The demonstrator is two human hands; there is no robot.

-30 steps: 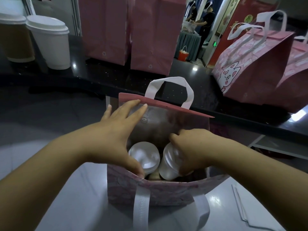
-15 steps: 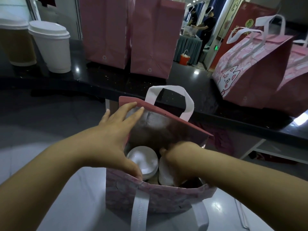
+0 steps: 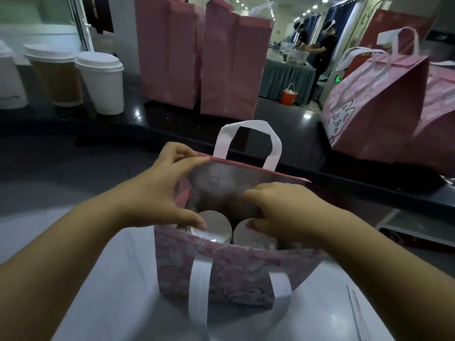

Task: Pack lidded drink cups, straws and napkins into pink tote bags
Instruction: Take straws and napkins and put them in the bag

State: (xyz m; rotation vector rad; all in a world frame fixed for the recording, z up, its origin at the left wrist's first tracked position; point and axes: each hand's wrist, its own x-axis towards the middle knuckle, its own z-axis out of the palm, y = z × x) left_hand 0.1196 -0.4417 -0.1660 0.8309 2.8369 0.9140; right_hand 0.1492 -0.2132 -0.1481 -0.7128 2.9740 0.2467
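On the far left of the black counter (image 3: 157, 121) we see a brown-sleeved cup (image 3: 57, 80) and a white lidded cup (image 3: 102, 83) side by side, upright. To their right stand two tall pink paper bags (image 3: 170, 52), touching each other.

In front of us, on the white table (image 3: 110, 279), sits the open pink tote bag (image 3: 221, 274). Our left hand (image 3: 157, 190) spans its mouth at the left end. The fingers are curled over the far rim at the corner and grip it, while the thumb reaches down to the near rim, just above the left cup (image 3: 218, 230). That cup stands upright inside the bag with its white lid on. The right cup (image 3: 256, 239) is beside it, also lidded.

Our right hand (image 3: 278, 212) is down inside the bag over the right cup. Its thumb rests on the lid and its fingers curl toward the silver lining of the far wall. We cannot tell whether they clasp the cup or are letting it go. The bag's far handle (image 3: 247, 126) stands up between our two hands.

Further right on the counter leans a packed tote with a cat print (image 3: 369, 112). Thin white strips (image 3: 354, 311) lie on the table at the lower right, too faint for us to name.
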